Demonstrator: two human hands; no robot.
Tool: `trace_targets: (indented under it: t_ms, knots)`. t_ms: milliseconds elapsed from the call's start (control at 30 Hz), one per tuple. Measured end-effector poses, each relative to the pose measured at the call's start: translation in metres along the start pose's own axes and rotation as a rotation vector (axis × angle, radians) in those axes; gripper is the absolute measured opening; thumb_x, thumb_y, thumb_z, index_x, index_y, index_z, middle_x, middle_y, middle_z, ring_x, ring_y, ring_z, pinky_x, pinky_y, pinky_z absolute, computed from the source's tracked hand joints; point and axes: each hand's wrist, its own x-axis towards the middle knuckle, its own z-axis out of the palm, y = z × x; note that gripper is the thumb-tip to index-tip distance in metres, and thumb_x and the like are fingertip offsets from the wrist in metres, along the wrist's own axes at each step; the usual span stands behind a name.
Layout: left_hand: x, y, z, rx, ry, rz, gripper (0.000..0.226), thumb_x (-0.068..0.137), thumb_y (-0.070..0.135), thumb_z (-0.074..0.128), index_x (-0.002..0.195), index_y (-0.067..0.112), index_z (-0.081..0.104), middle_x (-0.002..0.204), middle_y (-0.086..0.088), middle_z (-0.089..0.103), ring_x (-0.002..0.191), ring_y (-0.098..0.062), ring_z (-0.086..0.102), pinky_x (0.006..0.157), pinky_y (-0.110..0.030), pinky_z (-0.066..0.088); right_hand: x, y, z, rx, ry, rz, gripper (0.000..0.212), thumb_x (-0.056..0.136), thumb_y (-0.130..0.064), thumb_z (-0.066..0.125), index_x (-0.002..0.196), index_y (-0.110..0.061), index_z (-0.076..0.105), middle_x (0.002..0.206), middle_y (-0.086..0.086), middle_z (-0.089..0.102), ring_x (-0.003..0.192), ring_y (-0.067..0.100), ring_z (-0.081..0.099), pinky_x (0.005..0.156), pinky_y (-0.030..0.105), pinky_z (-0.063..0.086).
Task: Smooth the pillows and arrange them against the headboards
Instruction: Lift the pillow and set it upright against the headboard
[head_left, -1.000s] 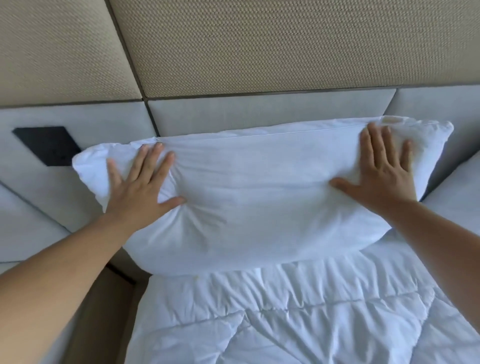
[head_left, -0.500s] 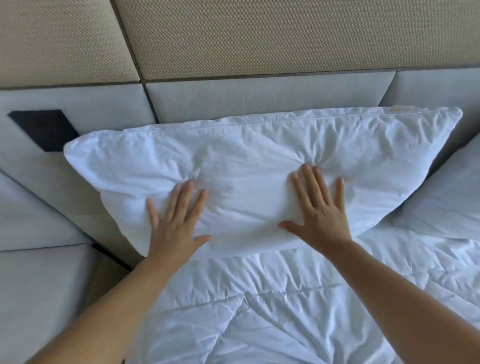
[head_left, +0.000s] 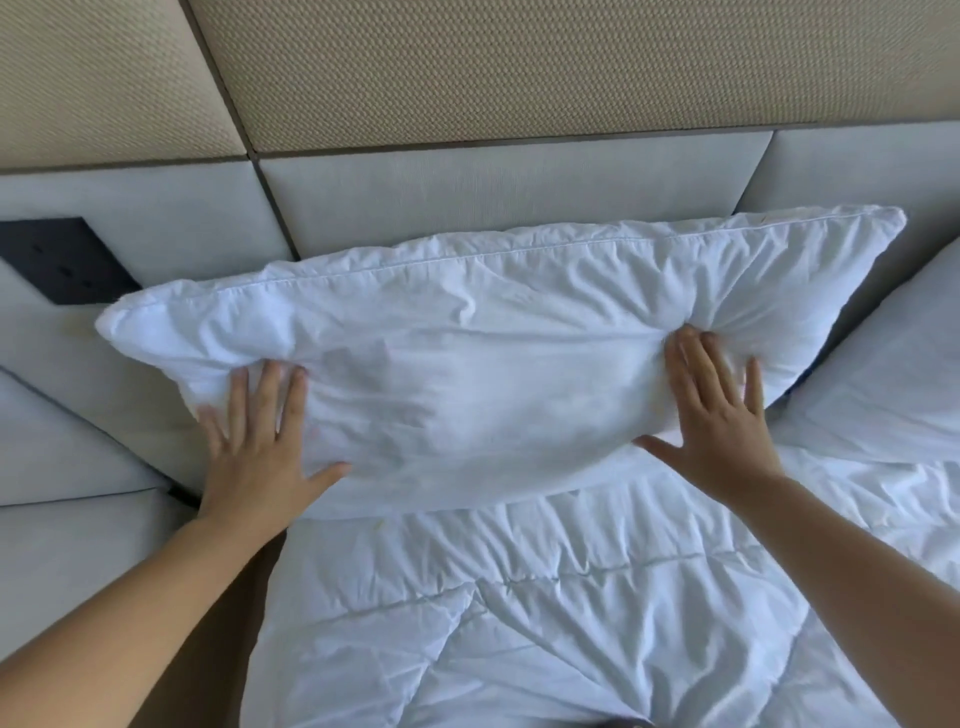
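Both hands flat, fingers spread, nothing pinched: left hand (head_left: 257, 452) pressing the pillow's lower left end, right hand (head_left: 719, 415) pressing its lower right end, fingertips (head_left: 691, 343) sunk into bunched cloth. The pillow (head_left: 467, 374) stands propped on its long edge at the far end of the bed, leaning on the grey headboard (head_left: 493, 192), left corner lower than the right. Step in hand looks like smoothing and seating; creases radiate from both palms, so the next move probably calls for sweeping outward and levelling the left end. A second pillow (head_left: 898, 374) lies at the right, just beside this one, apparently touching its right end. White quilted duvet (head_left: 519, 623) in the near half. Dark panel (head_left: 62, 260) on the headboard, far left. Nothing blocks the hands; the second pillow crowds the right corner.
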Motion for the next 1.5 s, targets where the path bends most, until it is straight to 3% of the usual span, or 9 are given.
trace_targets:
  t_ms: [100,200,467,667,800,900,1100,1233,1500]
  knots:
    - [0.008,0.027,-0.019,0.031,0.190,0.266,0.091,0.087,0.063,0.041,0.159,0.013,0.015,0.166,-0.016,0.009,0.152,-0.038,0.013,0.108,-0.077,0.018,0.006,-0.009,-0.025,0.115,0.112,0.111,0.100,0.089,-0.065,0.058,0.162,-0.019,0.007,0.169,0.010,-0.007,0.156,0.032,-0.005,0.120,0.066,0.002]
    - [0.048,0.065,-0.049,0.033,0.250,0.481,0.087,0.090,0.061,0.044,0.160,0.021,0.011,0.168,-0.009,0.005,0.155,-0.031,0.007,0.113,-0.073,0.013,0.036,-0.009,-0.050,0.278,0.115,0.405,0.113,0.081,-0.075,0.056,0.161,-0.026,-0.008,0.167,0.010,-0.016,0.155,0.035,-0.012,0.116,0.067,0.001]
    - [0.128,0.075,-0.080,0.138,0.088,0.630,0.102,0.079,0.083,0.040,0.159,0.036,-0.002,0.168,0.003,-0.014,0.154,-0.024,-0.012,0.120,-0.064,0.007,0.095,0.021,-0.056,0.451,-0.049,0.582,0.136,0.061,-0.087,0.058,0.157,-0.027,-0.018,0.167,0.004,-0.020,0.154,0.035,-0.011,0.115,0.071,0.013]
    - [0.120,0.092,-0.084,0.101,0.033,0.537,0.101,0.079,0.083,0.040,0.159,0.036,-0.001,0.167,0.004,-0.015,0.153,-0.021,-0.017,0.120,-0.063,0.002,0.100,0.030,-0.058,0.472,-0.086,0.541,0.135,0.061,-0.086,0.059,0.156,-0.029,-0.019,0.167,0.001,-0.021,0.155,0.034,-0.010,0.116,0.067,0.012]
    - [0.112,0.123,-0.108,-0.115,0.193,0.494,0.084,0.083,0.058,0.066,0.150,0.014,0.040,0.157,-0.017,0.033,0.140,-0.035,0.038,0.110,-0.061,0.031,0.077,0.040,-0.062,0.591,0.075,0.475,0.119,0.074,-0.071,0.064,0.161,-0.023,-0.002,0.169,0.000,-0.006,0.156,0.020,-0.003,0.125,0.045,0.012]
    - [0.126,0.170,-0.130,-0.213,0.243,0.502,0.085,0.086,0.057,0.061,0.149,0.005,0.041,0.150,-0.020,0.039,0.131,-0.036,0.047,0.107,-0.056,0.037,0.054,0.047,-0.059,0.696,0.208,0.513,0.113,0.079,-0.058,0.071,0.161,-0.017,0.005,0.168,0.003,0.000,0.155,0.012,0.001,0.121,0.028,0.014]
    - [0.174,0.275,-0.162,-0.261,0.198,0.578,0.090,0.092,0.061,0.053,0.156,0.008,0.020,0.144,-0.013,0.045,0.131,-0.030,0.042,0.110,-0.043,0.033,0.029,0.079,-0.042,1.082,0.150,0.651,0.078,0.084,-0.070,0.058,0.148,-0.030,0.039,0.145,-0.010,0.052,0.137,0.009,0.046,0.111,0.036,0.040]
    - [0.194,0.325,-0.164,-0.282,0.178,0.598,0.084,0.093,0.061,0.051,0.154,0.010,0.024,0.131,-0.012,0.054,0.121,-0.031,0.051,0.101,-0.043,0.042,0.021,0.099,-0.019,1.150,0.055,0.765,0.086,0.077,-0.087,0.043,0.117,-0.012,0.056,0.114,0.012,0.064,0.109,0.026,0.062,0.088,0.040,0.050]
    - [0.215,0.373,-0.139,-0.276,0.224,0.506,0.076,0.079,0.080,0.051,0.120,0.015,0.053,0.114,-0.006,0.068,0.108,-0.029,0.064,0.083,-0.041,0.049,0.044,0.087,0.011,1.316,0.121,0.945,0.067,0.075,-0.085,0.039,0.126,-0.041,0.047,0.107,-0.032,0.057,0.093,-0.027,0.051,0.078,0.004,0.040]
